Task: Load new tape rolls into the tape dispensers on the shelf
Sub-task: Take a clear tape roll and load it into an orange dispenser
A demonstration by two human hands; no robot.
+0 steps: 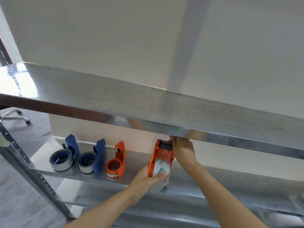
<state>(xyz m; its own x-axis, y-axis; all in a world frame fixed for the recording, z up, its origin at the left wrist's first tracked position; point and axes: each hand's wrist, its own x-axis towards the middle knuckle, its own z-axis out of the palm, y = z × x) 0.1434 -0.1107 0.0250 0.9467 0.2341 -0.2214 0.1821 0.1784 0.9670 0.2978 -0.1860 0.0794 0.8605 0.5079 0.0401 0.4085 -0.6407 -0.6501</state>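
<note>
Orange dispenser (162, 155) held over galvanized shelf (134, 176): left hand (146, 180) fingers wrapped on its tape roll (162, 176), right hand (183, 149) pinching cutter end. Beyond: loaded orange dispenser (116, 162), two blue dispensers (79, 157).

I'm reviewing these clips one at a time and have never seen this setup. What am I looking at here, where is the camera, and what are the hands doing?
There is no machine: a person wears a camera on the head, looking forward and down at their own bare hands. In front stands a metal shelf unit. On one shelf rest two blue tape dispensers with grey rolls and one small orange tape dispenser. The left hand holds a larger orange dispenser by its printed white tape roll. The right hand pinches at the dispenser's top, near the cutter.
</note>
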